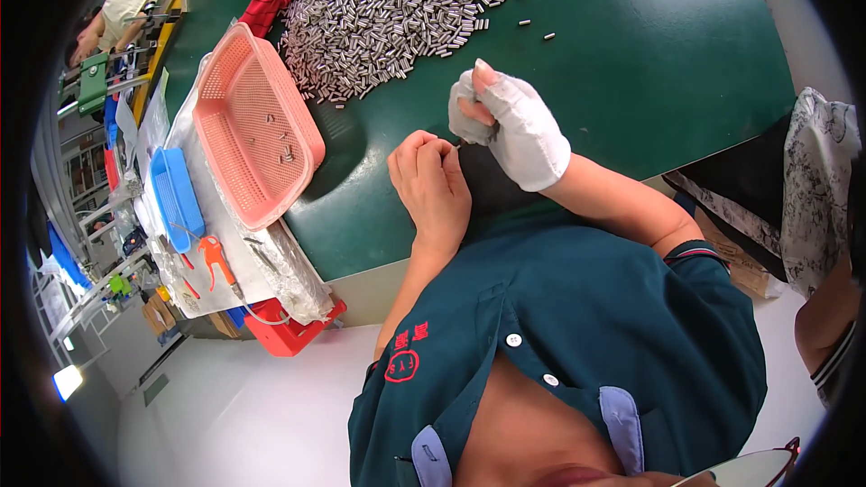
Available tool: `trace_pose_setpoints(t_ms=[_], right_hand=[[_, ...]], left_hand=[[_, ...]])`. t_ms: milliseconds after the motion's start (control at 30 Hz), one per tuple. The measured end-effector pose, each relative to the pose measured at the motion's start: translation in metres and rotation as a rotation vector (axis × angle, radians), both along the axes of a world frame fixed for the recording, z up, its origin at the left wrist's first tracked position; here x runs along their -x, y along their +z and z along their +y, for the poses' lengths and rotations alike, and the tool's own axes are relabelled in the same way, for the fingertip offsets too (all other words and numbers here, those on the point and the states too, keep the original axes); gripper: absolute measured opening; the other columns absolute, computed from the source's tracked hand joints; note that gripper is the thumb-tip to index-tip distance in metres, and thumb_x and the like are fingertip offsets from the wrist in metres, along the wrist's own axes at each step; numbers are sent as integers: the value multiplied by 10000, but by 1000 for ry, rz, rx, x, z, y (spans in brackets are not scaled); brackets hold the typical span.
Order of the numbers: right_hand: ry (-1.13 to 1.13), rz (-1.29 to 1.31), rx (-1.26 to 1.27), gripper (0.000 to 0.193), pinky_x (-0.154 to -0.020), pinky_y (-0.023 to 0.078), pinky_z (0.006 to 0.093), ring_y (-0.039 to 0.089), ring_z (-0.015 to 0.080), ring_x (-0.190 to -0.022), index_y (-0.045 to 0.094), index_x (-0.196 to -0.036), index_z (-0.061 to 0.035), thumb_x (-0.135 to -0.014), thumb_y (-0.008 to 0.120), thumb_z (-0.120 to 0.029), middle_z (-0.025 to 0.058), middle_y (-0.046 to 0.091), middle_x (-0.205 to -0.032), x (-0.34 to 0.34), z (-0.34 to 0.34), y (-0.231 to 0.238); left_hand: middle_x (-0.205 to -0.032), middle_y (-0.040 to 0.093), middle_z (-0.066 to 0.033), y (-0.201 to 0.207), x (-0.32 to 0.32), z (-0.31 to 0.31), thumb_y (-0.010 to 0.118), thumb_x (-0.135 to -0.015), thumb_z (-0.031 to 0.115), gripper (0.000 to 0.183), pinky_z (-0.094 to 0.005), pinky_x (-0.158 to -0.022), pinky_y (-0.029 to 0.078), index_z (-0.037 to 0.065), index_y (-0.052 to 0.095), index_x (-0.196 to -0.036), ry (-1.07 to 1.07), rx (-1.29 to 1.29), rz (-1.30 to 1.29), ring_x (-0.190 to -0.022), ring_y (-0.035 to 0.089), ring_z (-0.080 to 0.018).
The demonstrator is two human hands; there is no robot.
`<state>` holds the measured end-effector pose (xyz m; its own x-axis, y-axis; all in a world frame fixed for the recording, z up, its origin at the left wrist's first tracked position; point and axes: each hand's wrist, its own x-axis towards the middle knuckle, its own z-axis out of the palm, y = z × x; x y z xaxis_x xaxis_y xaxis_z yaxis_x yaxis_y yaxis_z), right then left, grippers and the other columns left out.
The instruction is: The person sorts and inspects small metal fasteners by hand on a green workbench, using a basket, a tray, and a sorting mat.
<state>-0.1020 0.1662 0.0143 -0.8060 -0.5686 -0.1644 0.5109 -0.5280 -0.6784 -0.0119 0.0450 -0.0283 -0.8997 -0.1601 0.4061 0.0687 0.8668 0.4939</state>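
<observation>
Two hands meet over the green bench (649, 81). The left hand (431, 182) has its fingertips pinched together on a small metal pin (457, 147), mostly hidden. The right hand (510, 131), wrapped in white cloth, curls closed; whatever its grip holds cannot be made out. Hundreds of loose pins (406, 9) lie heaped beyond, near a pink basket (255, 126).

Shiny metal pins (406, 9), matt green table mat (649, 63), perforated pink plastic basket (257, 126), white cloth glove (523, 131)
</observation>
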Motion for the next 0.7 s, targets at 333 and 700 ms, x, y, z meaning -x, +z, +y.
trace_pose_setpoints(t_ms=[333, 700], right_hand=[[131, 71, -108, 382, -598, 338, 224, 381, 48, -669, 527, -753, -89, -941, 548, -421, -55, 449, -711, -8, 1, 11], [-66, -145, 42, 320, -508, 235, 245, 272, 83, -509, 447, -715, -95, -939, 550, -299, -43, 341, -579, 13, 15, 12]], left_hand=[[-996, 541, -85, 0, 0, 0, 616, -771, -17, 168, -391, -813, 394, 59, 519, -885, 2, 24, 10, -913, 497, -299], [-1031, 525, -105, 12, -6, -7, 592, -868, 20, 76, -329, -790, 413, 28, 523, -900, 26, -328, -59, -894, 495, -236]])
